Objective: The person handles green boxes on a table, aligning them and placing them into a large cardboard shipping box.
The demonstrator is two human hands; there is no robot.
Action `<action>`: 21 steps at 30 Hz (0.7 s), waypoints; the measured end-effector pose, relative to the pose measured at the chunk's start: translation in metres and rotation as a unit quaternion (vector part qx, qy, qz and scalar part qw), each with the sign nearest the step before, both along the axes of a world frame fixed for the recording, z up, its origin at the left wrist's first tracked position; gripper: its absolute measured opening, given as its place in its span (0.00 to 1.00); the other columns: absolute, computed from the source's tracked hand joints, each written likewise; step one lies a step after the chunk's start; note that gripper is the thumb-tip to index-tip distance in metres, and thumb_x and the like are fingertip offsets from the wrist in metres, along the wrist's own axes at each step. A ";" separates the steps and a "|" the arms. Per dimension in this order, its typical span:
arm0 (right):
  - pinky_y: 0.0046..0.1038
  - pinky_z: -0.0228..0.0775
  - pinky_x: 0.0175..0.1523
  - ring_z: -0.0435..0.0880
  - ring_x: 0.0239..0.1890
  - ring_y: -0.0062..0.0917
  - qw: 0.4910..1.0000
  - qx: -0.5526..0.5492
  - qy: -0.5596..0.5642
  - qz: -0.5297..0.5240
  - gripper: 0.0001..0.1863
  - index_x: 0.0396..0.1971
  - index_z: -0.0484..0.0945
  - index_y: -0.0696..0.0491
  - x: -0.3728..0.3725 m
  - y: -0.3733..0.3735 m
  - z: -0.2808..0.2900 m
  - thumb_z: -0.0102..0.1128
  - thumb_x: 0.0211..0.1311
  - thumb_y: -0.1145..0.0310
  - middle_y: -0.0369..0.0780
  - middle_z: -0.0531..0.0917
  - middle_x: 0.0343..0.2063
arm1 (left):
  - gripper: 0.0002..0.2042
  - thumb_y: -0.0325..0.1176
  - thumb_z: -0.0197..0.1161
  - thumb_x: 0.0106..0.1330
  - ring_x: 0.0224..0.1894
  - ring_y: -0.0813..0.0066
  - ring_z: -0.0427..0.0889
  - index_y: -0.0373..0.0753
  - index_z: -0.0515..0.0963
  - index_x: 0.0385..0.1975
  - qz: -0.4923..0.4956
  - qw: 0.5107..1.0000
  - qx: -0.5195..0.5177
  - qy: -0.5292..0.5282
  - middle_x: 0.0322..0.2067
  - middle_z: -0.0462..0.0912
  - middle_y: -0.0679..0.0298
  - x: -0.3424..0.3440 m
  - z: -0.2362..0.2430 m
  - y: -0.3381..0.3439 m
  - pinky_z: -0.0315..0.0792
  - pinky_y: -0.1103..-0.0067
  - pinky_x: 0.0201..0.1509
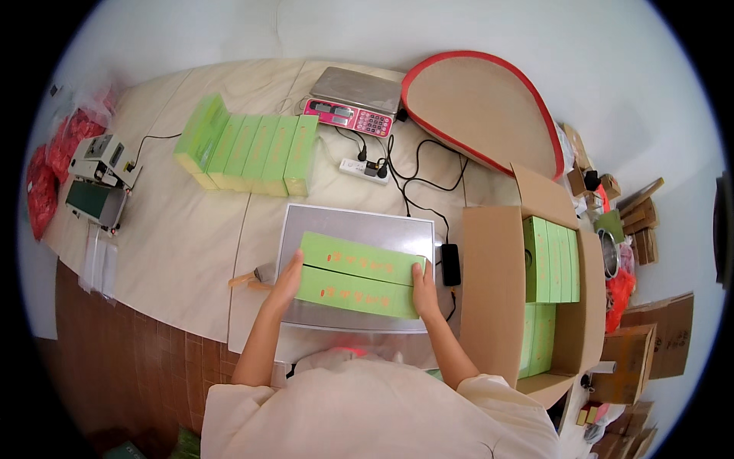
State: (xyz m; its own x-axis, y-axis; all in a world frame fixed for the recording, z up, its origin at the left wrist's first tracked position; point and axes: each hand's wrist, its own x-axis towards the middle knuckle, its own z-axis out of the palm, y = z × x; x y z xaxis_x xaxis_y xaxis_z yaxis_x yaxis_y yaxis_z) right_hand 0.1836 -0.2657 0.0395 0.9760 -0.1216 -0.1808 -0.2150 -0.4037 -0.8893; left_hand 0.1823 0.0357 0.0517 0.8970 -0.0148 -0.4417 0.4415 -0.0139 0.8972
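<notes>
Two long green boxes with orange printing (pixel 359 275) lie side by side over a flat grey panel with a white frame (pixel 358 216). My left hand (pixel 285 281) grips their left ends and my right hand (pixel 426 291) grips their right ends. Just left of the panel a small wooden-handled tool (pixel 243 281) lies on the table. Right of the panel sits a black adapter (pixel 450 265) with a cable.
Several green boxes (pixel 260 153) stand at back left; a sealing machine (pixel 95 195) and red bags (pixel 38 183) are farther left. Behind are a pink-panelled scale (pixel 344 115), power strip (pixel 362 170) and red-rimmed tray (pixel 478 107). An open carton (pixel 489 283) of green boxes stands right.
</notes>
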 end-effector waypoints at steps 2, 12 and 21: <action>0.34 0.59 0.59 0.71 0.55 0.41 1.000 -0.004 0.001 0.000 0.32 0.61 0.57 0.56 -0.001 -0.001 -0.001 0.34 0.70 0.45 0.51 0.73 0.51 | 0.36 0.60 0.35 0.70 0.68 0.64 0.54 0.31 0.58 0.64 0.007 1.000 0.010 -0.001 0.65 0.58 0.53 0.000 -0.008 0.000 0.47 0.74 0.69; 0.32 0.58 0.59 0.71 0.54 0.36 1.000 -0.003 -0.020 -0.005 0.34 0.60 0.60 0.57 0.002 -0.002 -0.003 0.37 0.69 0.43 0.50 0.73 0.50 | 0.32 0.53 0.40 0.72 0.69 0.64 0.54 0.29 0.59 0.63 0.013 0.998 0.010 -0.064 0.65 0.58 0.52 0.002 -0.013 0.000 0.47 0.76 0.70; 0.31 0.59 0.58 0.71 0.52 0.34 0.999 0.003 -0.039 -0.017 0.33 0.58 0.62 0.59 0.002 -0.003 -0.011 0.39 0.68 0.45 0.48 0.74 0.49 | 0.27 0.52 0.43 0.71 0.50 0.65 0.76 0.32 0.73 0.50 0.073 0.990 0.073 -0.091 0.45 0.80 0.54 -0.001 -0.019 -0.005 0.66 0.75 0.55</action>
